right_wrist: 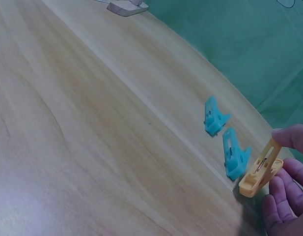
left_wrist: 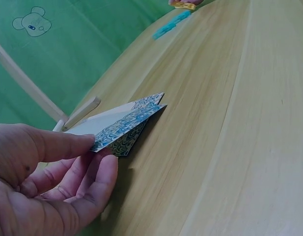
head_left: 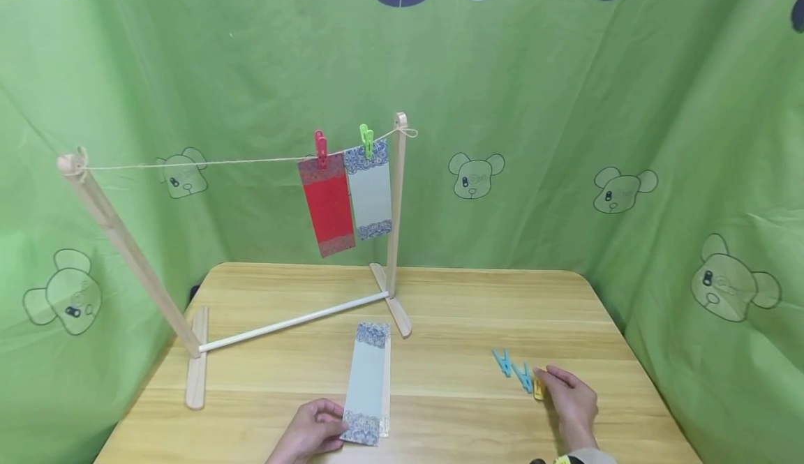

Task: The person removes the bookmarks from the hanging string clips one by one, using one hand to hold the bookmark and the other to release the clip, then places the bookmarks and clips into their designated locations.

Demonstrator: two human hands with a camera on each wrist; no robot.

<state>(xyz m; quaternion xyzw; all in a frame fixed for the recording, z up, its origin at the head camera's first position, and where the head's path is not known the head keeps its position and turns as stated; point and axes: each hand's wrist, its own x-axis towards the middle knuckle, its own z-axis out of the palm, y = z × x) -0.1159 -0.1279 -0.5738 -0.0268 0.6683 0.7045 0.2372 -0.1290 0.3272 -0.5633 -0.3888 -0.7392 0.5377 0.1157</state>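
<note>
My left hand (head_left: 309, 428) pinches the near left corner of a pale card with blue floral ends (head_left: 366, 384), thumb on top and fingers beneath. In the left wrist view that patterned end is raised off the table. A second card, cream with a patterned end (head_left: 385, 408), shows along its right side, mostly hidden under it. At the right, my right hand (head_left: 573, 400) pinches a yellow clothespin (right_wrist: 261, 169) between thumb and fingers. Just left of it lie two blue clothespins, the nearer blue clothespin (right_wrist: 235, 155) and the farther blue clothespin (right_wrist: 215, 117).
A wooden stand (head_left: 135, 258) with a string (head_left: 251, 162) spans the left side. From the string hang a red card (head_left: 329, 206) under a red clothespin (head_left: 321, 148) and a blue-patterned card (head_left: 370, 195) under a green clothespin (head_left: 367, 141). Green curtains (head_left: 534, 87) surround the table (head_left: 502, 296).
</note>
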